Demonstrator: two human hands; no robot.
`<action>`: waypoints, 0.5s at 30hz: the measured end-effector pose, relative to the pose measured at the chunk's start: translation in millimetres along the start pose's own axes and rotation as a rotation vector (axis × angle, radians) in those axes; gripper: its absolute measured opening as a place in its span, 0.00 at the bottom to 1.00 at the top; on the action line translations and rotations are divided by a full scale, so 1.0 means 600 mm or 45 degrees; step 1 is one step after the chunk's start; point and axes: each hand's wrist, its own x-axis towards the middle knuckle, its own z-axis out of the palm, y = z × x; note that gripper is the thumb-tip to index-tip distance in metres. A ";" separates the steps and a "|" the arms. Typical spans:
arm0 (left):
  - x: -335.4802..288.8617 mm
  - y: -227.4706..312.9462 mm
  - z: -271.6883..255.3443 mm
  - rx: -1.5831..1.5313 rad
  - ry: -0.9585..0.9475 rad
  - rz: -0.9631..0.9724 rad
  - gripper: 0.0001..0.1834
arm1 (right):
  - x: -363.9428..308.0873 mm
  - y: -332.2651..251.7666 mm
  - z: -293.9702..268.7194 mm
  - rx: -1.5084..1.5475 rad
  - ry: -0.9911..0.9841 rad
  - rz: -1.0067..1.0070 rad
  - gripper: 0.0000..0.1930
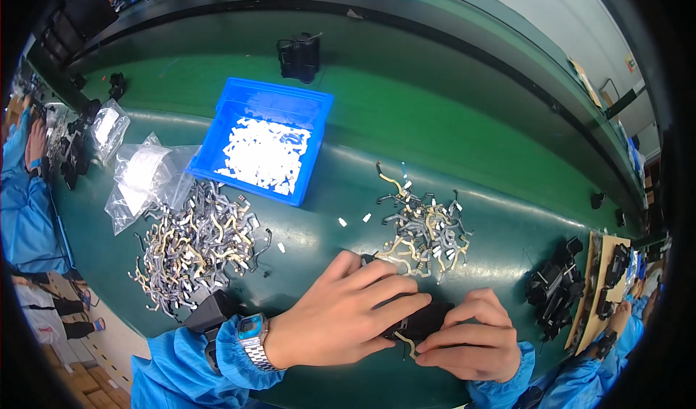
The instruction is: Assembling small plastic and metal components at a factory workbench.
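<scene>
Near the front edge of the table, my left hand [351, 315] is closed over a black plastic part [429, 320], its fingers lying across the top. From the part's near side runs a short tan cable [407, 344]. My right hand [475, 336] pinches the cable's end between thumb and fingertips, close against the part. Much of the part is covered by my fingers. Just beyond my hands lies a small pile of short tan and grey cables with connectors [428, 228]. A larger pile of similar cables [196, 246] is to the left of my left hand.
A blue bin [312, 162] of small white pieces stands behind the piles. Clear plastic bags [145, 173] lie at its left. Black parts [558, 286] are heaped at right beside a cardboard sheet [589, 293]. People in blue sleeves [29, 213] sit at both sides.
</scene>
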 end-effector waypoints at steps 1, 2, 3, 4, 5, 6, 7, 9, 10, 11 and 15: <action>-0.001 -0.001 0.001 0.001 0.003 -0.007 0.39 | 0.001 -0.001 0.007 -0.039 0.034 -0.020 0.09; -0.002 -0.002 0.003 0.002 0.005 -0.013 0.39 | 0.001 -0.001 0.012 -0.079 0.068 -0.039 0.10; -0.003 -0.004 0.003 0.003 0.006 -0.016 0.39 | 0.002 -0.001 0.014 -0.077 0.067 -0.042 0.10; -0.004 -0.005 0.003 0.009 0.001 -0.021 0.39 | 0.002 0.000 0.017 -0.084 0.063 -0.055 0.10; -0.005 -0.006 0.004 0.016 -0.005 -0.026 0.39 | 0.003 0.002 0.019 -0.090 0.059 -0.069 0.10; -0.005 -0.005 0.003 0.014 -0.004 -0.023 0.39 | 0.002 0.001 0.016 -0.093 0.058 -0.068 0.10; -0.005 -0.005 0.002 0.009 -0.008 -0.021 0.39 | 0.001 0.002 0.012 -0.090 0.062 -0.054 0.11; -0.004 -0.003 0.000 0.001 -0.012 -0.013 0.39 | -0.001 0.000 0.004 -0.091 0.066 -0.036 0.11; -0.002 -0.002 -0.001 -0.002 -0.009 -0.007 0.39 | -0.001 -0.002 -0.001 -0.084 0.064 -0.008 0.12; -0.001 0.000 -0.001 -0.006 -0.006 -0.001 0.39 | -0.002 -0.005 -0.004 -0.079 0.062 0.020 0.12; -0.003 -0.002 0.001 -0.008 -0.003 -0.019 0.39 | 0.000 -0.001 0.014 -0.072 0.073 -0.022 0.12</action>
